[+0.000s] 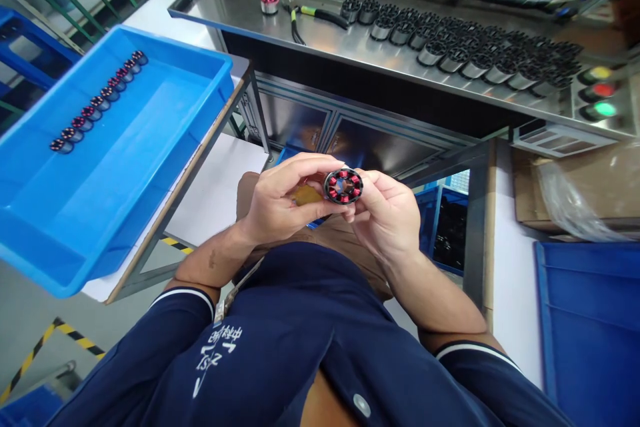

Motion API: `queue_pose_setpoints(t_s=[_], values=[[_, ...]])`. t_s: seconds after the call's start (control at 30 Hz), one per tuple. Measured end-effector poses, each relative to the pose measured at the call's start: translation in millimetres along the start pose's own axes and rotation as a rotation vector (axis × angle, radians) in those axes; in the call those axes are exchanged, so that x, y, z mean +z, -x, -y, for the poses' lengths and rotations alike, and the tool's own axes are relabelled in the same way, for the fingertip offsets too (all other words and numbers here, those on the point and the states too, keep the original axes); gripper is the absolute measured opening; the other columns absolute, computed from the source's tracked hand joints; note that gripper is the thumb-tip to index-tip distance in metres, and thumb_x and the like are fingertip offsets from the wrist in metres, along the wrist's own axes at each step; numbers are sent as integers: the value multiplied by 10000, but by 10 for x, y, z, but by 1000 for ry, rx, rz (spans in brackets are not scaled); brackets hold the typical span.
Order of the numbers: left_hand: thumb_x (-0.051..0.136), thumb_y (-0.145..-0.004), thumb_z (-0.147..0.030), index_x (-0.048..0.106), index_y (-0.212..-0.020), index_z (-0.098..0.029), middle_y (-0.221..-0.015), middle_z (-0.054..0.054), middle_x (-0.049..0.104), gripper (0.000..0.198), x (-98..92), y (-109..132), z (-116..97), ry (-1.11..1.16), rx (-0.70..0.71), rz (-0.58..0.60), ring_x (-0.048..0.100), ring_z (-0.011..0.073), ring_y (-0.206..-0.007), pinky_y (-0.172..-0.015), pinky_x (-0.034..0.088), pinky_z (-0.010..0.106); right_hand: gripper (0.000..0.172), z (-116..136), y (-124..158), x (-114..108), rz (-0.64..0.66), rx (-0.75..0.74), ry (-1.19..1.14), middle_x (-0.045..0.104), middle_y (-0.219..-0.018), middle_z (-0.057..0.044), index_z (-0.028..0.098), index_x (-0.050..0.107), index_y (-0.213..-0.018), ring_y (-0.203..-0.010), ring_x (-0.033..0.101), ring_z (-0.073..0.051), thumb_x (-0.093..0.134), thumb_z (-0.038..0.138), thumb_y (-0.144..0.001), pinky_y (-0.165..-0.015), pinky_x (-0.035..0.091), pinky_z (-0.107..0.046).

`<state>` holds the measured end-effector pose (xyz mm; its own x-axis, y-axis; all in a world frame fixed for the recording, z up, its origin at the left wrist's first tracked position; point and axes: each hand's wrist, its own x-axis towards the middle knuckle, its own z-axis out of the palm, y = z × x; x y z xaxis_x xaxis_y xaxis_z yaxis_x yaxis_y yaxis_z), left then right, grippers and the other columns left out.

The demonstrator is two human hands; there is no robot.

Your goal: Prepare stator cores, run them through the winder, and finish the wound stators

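Note:
Between my two hands, in front of my lap, is a motor stator [344, 186], a black ring with red windings around an open middle. My left hand [285, 195] grips it from the left, thumb and fingers along its rim. On the other side my right hand [387, 213] pinches its right edge; some of those fingertips are hidden behind it. The ring's wound face is turned up toward me.
Left stands a blue tray [165, 113] with a row of wound stators [100, 102]. The metal bench [320, 47] bears cutting pliers [320, 15], one red-wound stator [269, 3] and many black-topped stators [465, 47]. Button lights [597, 92], a cardboard box [565, 193] and a blue bin [590, 320] are at right.

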<state>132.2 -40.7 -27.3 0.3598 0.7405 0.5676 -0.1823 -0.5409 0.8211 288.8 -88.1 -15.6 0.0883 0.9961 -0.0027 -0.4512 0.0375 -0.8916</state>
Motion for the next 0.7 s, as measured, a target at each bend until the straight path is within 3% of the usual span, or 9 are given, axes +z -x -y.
queue_pose_setpoints(t_s=[0.4, 0.7], values=[[831, -748, -180, 699, -1234, -310, -1191, 45, 726, 520, -35, 2, -23, 3, 50, 57, 684, 206, -1109, -955, 594, 337, 346, -27, 5, -3, 40, -56, -17, 598, -575, 31, 158, 629, -657, -418, 503, -63, 848, 411, -748, -409, 392, -184], [785, -791, -147, 695, -1216, -289, -1250, 56, 687, 457, -9, 13, -88, 152, -53, 82, 688, 199, -1123, -912, 621, 301, 272, -53, -8, -63, 65, -214, 77, 609, -606, 24, 172, 639, -701, -440, 536, -81, 761, 359, -857, -424, 452, -210]])
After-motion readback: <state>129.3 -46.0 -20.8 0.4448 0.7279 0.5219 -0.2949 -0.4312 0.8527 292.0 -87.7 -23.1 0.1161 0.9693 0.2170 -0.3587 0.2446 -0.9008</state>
